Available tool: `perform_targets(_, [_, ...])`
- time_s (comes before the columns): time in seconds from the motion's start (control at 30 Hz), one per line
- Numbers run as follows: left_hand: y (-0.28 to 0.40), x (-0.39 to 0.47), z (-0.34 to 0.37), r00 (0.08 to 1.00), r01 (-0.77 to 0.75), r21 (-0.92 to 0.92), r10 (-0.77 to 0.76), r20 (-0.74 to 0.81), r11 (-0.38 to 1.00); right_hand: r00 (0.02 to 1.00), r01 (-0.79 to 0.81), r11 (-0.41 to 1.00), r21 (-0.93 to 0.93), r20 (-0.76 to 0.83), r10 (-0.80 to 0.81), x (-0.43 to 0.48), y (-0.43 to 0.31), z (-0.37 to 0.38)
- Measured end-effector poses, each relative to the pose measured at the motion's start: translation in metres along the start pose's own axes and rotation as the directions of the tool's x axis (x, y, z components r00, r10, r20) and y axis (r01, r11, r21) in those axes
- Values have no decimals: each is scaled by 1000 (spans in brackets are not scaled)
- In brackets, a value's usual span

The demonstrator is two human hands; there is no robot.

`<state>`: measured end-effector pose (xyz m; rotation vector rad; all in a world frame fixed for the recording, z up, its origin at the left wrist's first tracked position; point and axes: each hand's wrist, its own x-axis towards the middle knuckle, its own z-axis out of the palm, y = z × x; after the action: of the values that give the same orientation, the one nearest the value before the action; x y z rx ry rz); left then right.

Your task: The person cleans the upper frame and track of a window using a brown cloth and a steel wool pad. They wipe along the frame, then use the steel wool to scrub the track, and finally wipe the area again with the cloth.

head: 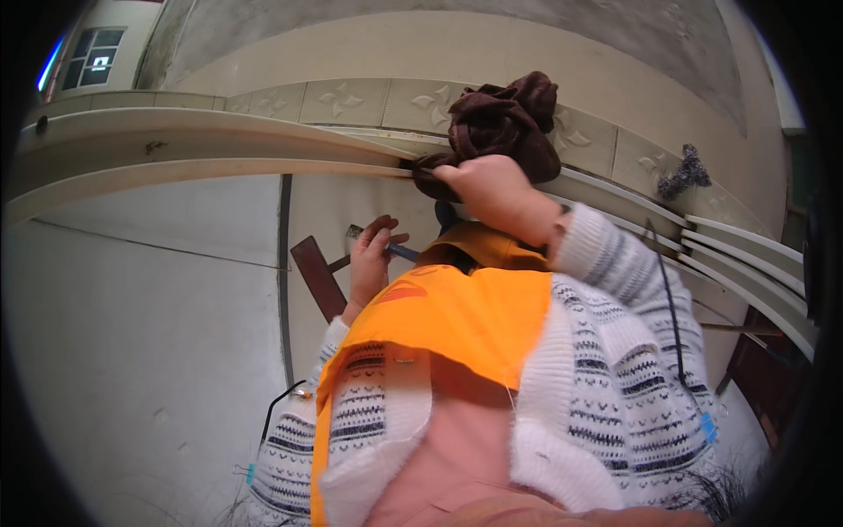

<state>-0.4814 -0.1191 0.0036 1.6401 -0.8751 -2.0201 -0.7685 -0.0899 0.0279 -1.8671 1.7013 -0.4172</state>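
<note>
My right hand (494, 194) grips a bunched dark brown cloth (504, 128) against the white sliding window frame (316, 146). A fold of the cloth lies over the frame's channel, and the rest piles up on the tiled sill (342, 103). Lower down, on the near side of the frame, my left hand (372, 260) holds a blue-handled tool (400, 251). Its greyish end (353, 231) sticks out past the fingers; what kind of tool it is cannot be told. An orange apron (454, 309) hides part of the space below my hands.
A grey metallic scouring pad (685, 174) rests on the sill to the right. Several white frame rails (744, 263) curve along that side. Dark red wooden furniture (319, 277) stands below my left hand, with another dark red piece (764, 379) at lower right. Pale floor (151, 342) spreads left.
</note>
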Motion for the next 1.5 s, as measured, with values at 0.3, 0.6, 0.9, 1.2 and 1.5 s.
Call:
perform_targets(0.3, [-4,-5,2,987,66,-32,-70,-146,997,997,62,996,-62,-49,-65,11,0,37])
perform_targets(0.6, [13,-16,29,910,-400,297,338,240,867,991,-37,989,-141,122,55,-55,19,-16])
perform_targets(0.9, [8,-15,8,794,-604,513,402,456,610,964,-163,982,-95,199,179,-96,29,-43])
perform_targets(1.2, [10,-26,11,904,-389,438,244,352,811,970,-243,901,358,117,215,-109,34,-49])
perform_targets(1.5, [20,-32,27,928,-341,354,252,273,871,905,-364,393,845,220,365,-115,27,-65])
